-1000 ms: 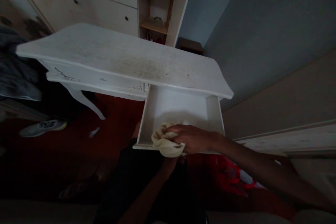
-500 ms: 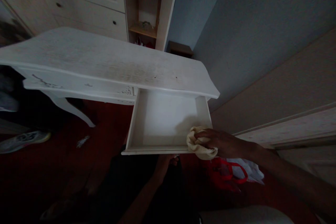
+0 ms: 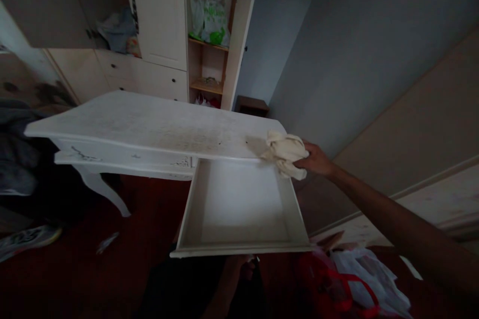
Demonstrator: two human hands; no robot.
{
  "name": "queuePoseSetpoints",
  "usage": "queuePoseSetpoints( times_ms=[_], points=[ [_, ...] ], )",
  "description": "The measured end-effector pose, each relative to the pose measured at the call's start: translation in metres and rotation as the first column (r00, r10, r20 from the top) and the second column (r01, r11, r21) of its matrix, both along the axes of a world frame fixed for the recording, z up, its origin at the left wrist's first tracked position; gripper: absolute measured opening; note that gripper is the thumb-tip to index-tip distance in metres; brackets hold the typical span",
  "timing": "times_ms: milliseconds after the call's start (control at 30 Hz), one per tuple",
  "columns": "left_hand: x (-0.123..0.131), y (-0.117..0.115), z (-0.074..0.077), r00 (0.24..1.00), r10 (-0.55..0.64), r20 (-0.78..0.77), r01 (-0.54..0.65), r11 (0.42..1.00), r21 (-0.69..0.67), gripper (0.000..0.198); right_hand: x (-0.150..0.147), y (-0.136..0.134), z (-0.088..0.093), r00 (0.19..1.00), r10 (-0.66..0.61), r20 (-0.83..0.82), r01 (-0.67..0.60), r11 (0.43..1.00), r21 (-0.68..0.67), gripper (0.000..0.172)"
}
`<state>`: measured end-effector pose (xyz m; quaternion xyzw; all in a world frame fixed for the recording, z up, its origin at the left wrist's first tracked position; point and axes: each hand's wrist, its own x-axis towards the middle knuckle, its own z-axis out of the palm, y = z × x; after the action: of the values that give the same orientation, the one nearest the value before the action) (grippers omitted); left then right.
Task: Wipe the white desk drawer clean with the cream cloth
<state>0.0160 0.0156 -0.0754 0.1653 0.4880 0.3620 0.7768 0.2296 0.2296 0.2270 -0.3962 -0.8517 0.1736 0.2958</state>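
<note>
My right hand (image 3: pixel 316 158) grips a bunched cream cloth (image 3: pixel 286 149) at the right end of a white desk (image 3: pixel 168 122), above the back right corner of the pulled-out drawer (image 3: pixel 243 204). Part of the cloth hangs over the desk's front edge. The drawer has nothing inside. Below the drawer's front panel is my left hand (image 3: pixel 245 268), its fingers curled; the drawer front partly hides it, and shadow covers what it may hold. Dark stains and small marks show on the desk top.
On the right, a wall (image 3: pixel 355 84) runs close beside the desk. A red bag (image 3: pixel 329 284) and a white plastic bag (image 3: pixel 370 274) lie on the floor at lower right. Behind the desk stands a cabinet (image 3: pixel 160 20) with open shelves. A shoe (image 3: pixel 30 240) lies at left.
My right hand has carried the cloth from the drawer's front right corner up and back to the desk top's edge. The view has tilted upward. My left hand stays by the drawer front.
</note>
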Motion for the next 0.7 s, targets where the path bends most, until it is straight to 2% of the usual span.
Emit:
queuePoseSetpoints(
  times_ms=[67, 133, 200, 267, 367, 467, 567, 633, 700],
  points=[
    [-0.003, 0.000, -0.004, 0.998, 0.000, 0.057, 0.002, 0.999, -0.038, 0.029, -0.007, 0.028, 0.005, 0.989, -0.147, 0.025, 0.141, 0.978, 0.155, 0.042],
    [-0.006, -0.002, -0.007, 0.996, 0.017, 0.093, -0.010, 0.997, -0.075, 0.029, -0.019, 0.050, 0.003, 0.947, -0.265, 0.182, 0.218, 0.945, 0.243, 0.051],
    [-0.009, -0.005, -0.008, 0.996, 0.024, 0.082, -0.016, 0.996, -0.091, 0.031, -0.035, 0.065, -0.006, 0.859, -0.337, 0.384, 0.255, 0.934, 0.250, 0.062],
    [-0.012, -0.007, -0.007, 0.996, 0.034, 0.081, -0.029, 0.998, -0.062, 0.033, -0.051, 0.074, -0.019, 0.764, -0.355, 0.539, 0.285, 0.935, 0.212, 0.075],
    [-0.016, -0.012, -0.002, 0.994, 0.053, 0.097, -0.054, 0.998, 0.015, 0.038, -0.068, 0.082, -0.037, 0.698, -0.348, 0.626, 0.315, 0.934, 0.167, 0.086],
    [-0.019, -0.015, 0.006, 0.990, 0.074, 0.121, -0.075, 0.997, 0.003, 0.036, -0.070, 0.094, -0.043, 0.729, -0.294, 0.619, 0.295, 0.950, 0.105, 0.099],
    [-0.026, -0.018, 0.016, 0.968, 0.082, 0.236, -0.071, 0.996, -0.055, 0.033, -0.054, 0.107, -0.039, 0.802, -0.217, 0.556, 0.261, 0.965, 0.000, 0.112],
    [-0.032, -0.019, 0.024, 0.946, 0.062, 0.318, -0.055, 0.998, -0.032, 0.033, -0.035, 0.112, -0.038, 0.839, -0.235, 0.491, 0.296, 0.954, -0.049, 0.113],
    [-0.037, -0.019, 0.030, 0.934, 0.038, 0.355, -0.047, 0.999, 0.018, 0.034, -0.014, 0.112, -0.040, 0.886, -0.297, 0.356, 0.348, 0.934, -0.087, 0.108]
  ],
)
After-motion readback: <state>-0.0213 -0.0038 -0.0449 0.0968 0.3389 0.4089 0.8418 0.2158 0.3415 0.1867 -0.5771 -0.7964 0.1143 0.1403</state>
